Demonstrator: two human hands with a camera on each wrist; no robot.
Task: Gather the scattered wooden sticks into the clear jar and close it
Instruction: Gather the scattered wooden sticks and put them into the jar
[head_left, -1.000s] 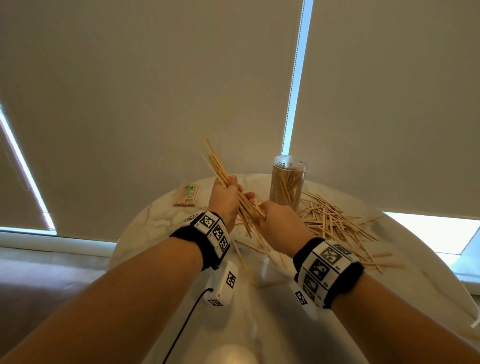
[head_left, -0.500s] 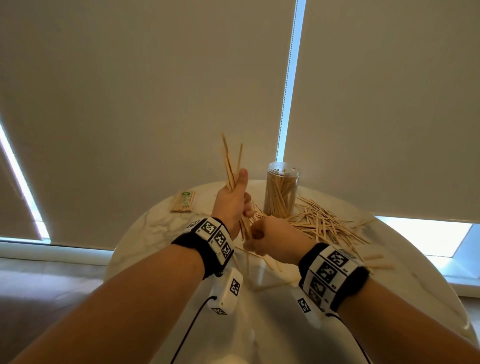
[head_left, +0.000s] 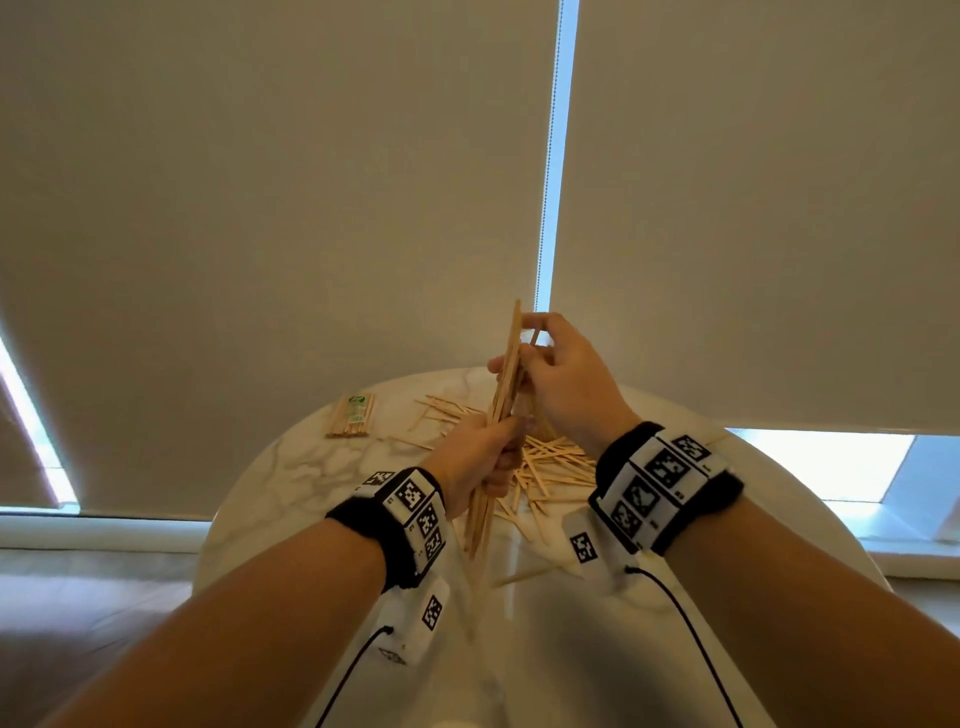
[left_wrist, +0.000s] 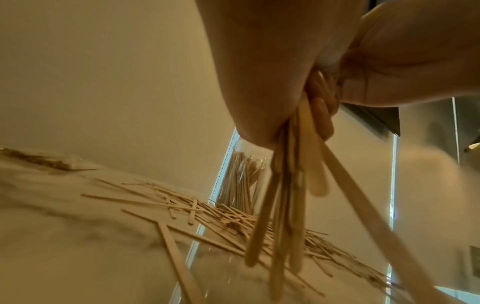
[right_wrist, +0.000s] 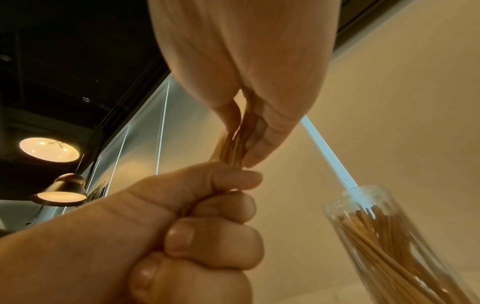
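My left hand (head_left: 480, 457) grips a bundle of flat wooden sticks (head_left: 506, 384) in a fist and holds it almost upright above the table. My right hand (head_left: 558, 371) is higher up and pinches the bundle's upper part between thumb and fingers (right_wrist: 262, 135). In the head view my right hand hides the clear jar. The right wrist view shows the jar (right_wrist: 389, 236) open, upright and holding several sticks, just right of the hands. Loose sticks (head_left: 550, 462) lie in a heap on the table under the hands. The left wrist view shows the bundle's lower ends (left_wrist: 285, 195) hanging over that heap (left_wrist: 207, 211).
The round white marble table (head_left: 291, 467) stands against window blinds. A wrapped pack of sticks (head_left: 352, 415) lies at its far left. One stray stick (head_left: 522, 576) lies near the front, between my wrists. No jar lid shows.
The bundle has swung from leaning left to almost upright. My right hand left the bundle's lower end and rose to pinch its upper part. The jar has gone out of sight behind that hand.
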